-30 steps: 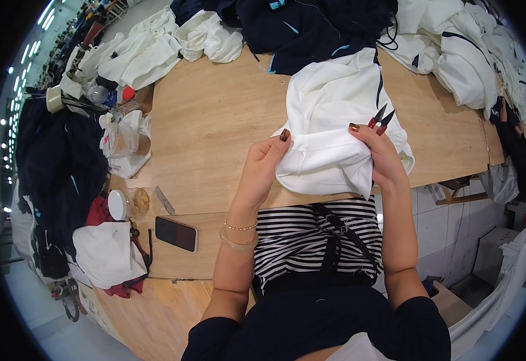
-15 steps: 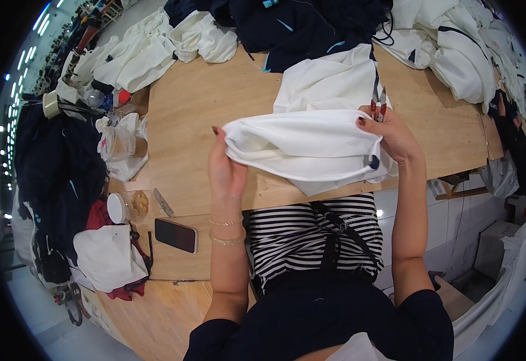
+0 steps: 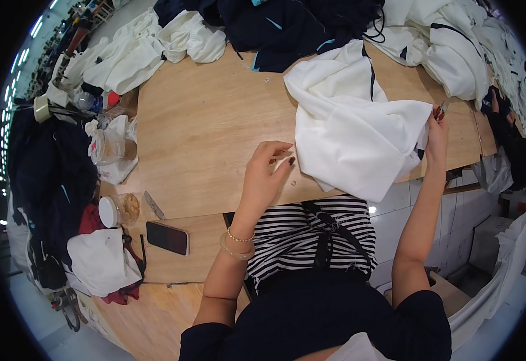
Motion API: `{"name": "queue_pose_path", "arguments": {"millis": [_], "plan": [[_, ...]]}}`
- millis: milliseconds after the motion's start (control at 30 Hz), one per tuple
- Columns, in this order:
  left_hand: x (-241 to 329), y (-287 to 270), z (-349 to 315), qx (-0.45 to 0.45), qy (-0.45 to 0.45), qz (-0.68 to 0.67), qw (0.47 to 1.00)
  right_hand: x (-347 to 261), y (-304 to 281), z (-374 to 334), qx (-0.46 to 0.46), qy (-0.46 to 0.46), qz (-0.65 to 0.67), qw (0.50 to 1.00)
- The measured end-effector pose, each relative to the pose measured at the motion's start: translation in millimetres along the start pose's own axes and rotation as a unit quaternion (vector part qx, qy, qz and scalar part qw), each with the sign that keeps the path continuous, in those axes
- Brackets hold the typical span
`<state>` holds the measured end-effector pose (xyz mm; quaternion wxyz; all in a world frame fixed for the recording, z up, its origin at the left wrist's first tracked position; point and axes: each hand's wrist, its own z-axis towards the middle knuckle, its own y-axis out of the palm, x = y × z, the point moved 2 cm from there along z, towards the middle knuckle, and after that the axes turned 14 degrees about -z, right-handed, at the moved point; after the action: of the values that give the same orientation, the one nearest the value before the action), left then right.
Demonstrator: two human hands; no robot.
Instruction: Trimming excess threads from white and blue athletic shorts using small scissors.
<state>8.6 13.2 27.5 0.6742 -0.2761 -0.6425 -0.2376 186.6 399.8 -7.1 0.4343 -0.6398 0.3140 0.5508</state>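
Note:
A white garment (image 3: 353,132) with dark navy trim lies loosely folded on the wooden table in front of me. My right hand (image 3: 437,138) pinches its right edge, where a small navy patch shows just beside my fingers. Metal tips of thread snips (image 3: 445,105) stick out past the fingers of that same hand; their red handles are mostly hidden. To the left of the garment, my left hand (image 3: 266,174) hovers over the wood with curved fingers apart and nothing in them. A small gap separates its fingertips from the cloth.
Navy garments (image 3: 293,30) are heaped at the far edge, with white garments (image 3: 455,54) at far right and more white cloth (image 3: 131,60) at far left. A phone (image 3: 167,238), a blade-like tool (image 3: 154,205), a lidded jar (image 3: 119,210) and a plastic bag (image 3: 113,147) sit left.
My left hand has let go of the white cloth and moved right and down. The right hand has drawn its edge to the right, and the stretched opening now hangs folded over.

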Motion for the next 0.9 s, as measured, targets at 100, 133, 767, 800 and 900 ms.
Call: {"name": "queue_pose_path", "arguments": {"millis": [100, 133, 767, 800, 900], "plan": [[-6.1, 6.1, -1.4, 0.039, -0.008, -0.012, 0.999, 4.1, 2.2, -5.9, 0.029, 0.000, -0.005, 1.000], [-2.8, 10.5, -2.5, 0.048, 0.019, 0.002, 0.999, 3.6, 0.6, -7.8, 0.034, 0.000, -0.005, 0.999], [-10.6, -145.6, -24.3, 0.318, -0.098, -0.223, 0.916, -65.2, 6.3, -65.6, -0.099, 0.019, -0.232, 0.967], [-14.1, -146.5, -31.1, 0.337, -0.151, -0.179, 0.912, -40.8, -8.2, -68.3, -0.083, 0.012, -0.254, 0.964], [-45.3, -140.8, -35.1, 0.193, -0.140, 0.104, 0.966, -12.9, -12.1, -92.4, -0.026, 0.011, -0.302, 0.953]]}}
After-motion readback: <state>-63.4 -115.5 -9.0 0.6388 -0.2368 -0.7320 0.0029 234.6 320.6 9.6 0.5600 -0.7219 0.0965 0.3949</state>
